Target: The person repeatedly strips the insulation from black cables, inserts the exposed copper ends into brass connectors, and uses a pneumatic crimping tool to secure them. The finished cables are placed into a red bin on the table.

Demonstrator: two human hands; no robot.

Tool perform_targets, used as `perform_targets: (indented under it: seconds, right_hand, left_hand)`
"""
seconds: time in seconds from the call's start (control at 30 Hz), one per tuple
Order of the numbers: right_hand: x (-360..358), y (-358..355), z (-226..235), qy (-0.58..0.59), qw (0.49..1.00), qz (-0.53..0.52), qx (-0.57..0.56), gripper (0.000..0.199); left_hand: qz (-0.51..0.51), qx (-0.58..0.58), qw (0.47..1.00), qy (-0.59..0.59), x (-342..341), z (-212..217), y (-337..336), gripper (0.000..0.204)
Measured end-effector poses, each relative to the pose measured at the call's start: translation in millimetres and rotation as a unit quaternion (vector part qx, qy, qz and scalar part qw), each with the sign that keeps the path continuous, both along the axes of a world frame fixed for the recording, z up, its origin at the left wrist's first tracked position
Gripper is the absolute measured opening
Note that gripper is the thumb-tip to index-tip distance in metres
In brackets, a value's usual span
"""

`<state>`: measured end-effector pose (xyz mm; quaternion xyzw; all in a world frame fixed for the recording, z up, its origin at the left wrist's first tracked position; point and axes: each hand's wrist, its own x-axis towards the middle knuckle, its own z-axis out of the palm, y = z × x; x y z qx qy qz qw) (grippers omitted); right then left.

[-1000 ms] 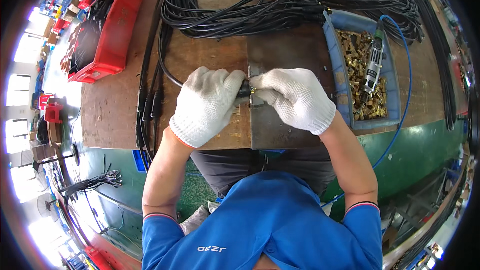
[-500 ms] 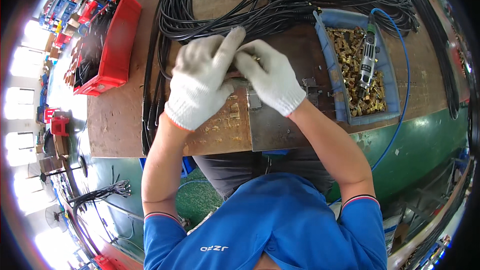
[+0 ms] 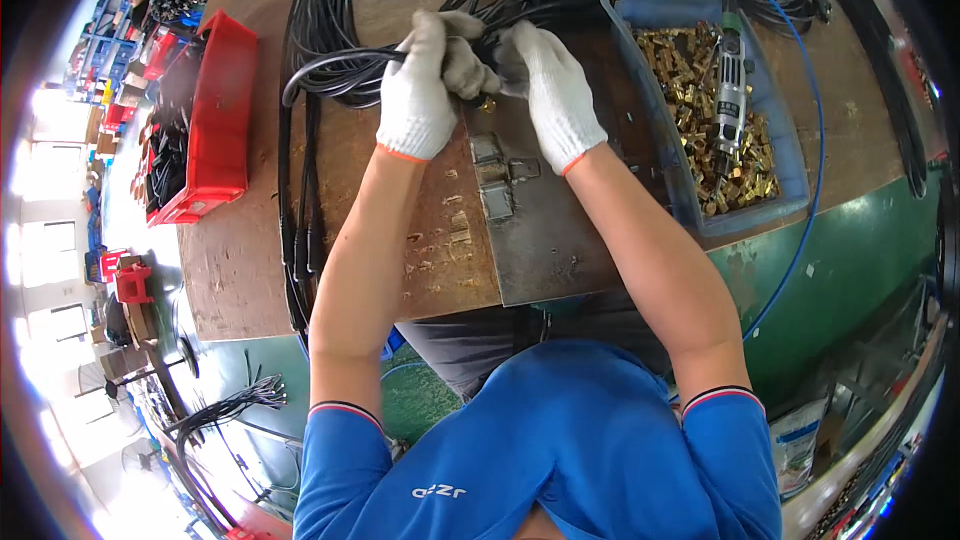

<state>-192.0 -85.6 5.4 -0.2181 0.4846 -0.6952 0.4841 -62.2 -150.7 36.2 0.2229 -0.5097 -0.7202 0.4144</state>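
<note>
Both my hands wear white knitted gloves with greyed fingertips and are close together over the work table. My left hand is closed round a black cable that loops in from the left. Just under its fingertips shows a small brass fitting; whether the fingers grip it I cannot tell. My right hand is beside it, fingers curled inward and smeared at the tips; what they hold is hidden. Beyond the hands lie bundles of black cables with brass-tipped ends.
To the right, a blue-grey bin holds brass fittings, with a hose-fed hand tool lying across it. A red crate of black parts stands left. Small metal blocks sit on the dark plate before me.
Both hands have moved away from me and the right hand has shifted slightly left of the bin. A black cable now bends into my left hand. The metal blocks are uncovered.
</note>
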Motion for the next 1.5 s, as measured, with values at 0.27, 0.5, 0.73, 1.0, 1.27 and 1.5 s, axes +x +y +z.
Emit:
perform_targets:
  seconds: [0.27, 0.5, 0.73, 1.0, 1.27, 1.5]
  right_hand:
    - [7, -9, 2, 0.077, 0.99, 0.103, -0.066, 0.042]
    - [9, -3, -18, 0.134, 0.974, 0.074, -0.164, 0.027]
    - [6, -16, -11, 0.191, 0.971, 0.07, -0.128, 0.035]
    - [8, 81, 23, 0.225, 0.972, 0.066, 0.003, 0.059]
    - [64, 113, 31, 0.376, 0.901, 0.152, -0.152, 0.045]
    - [82, 117, 43, 0.467, 0.851, 0.147, -0.192, 0.045]
  left_hand:
    - [0.027, -0.191, 0.951, -0.24, -1, -40, -14, 0.023]
    - [0.051, -0.215, 0.971, -0.087, -11, -56, 12, 0.017]
    - [0.078, -0.137, 0.974, -0.16, -5, -53, 3, 0.02]
    - [0.174, 0.19, 0.966, 0.009, 65, -16, 72, 0.067]
    - [0.148, 0.332, 0.911, 0.196, 79, -31, 126, 0.067]
    - [0.073, 0.348, 0.887, 0.294, 92, -30, 129, 0.057]
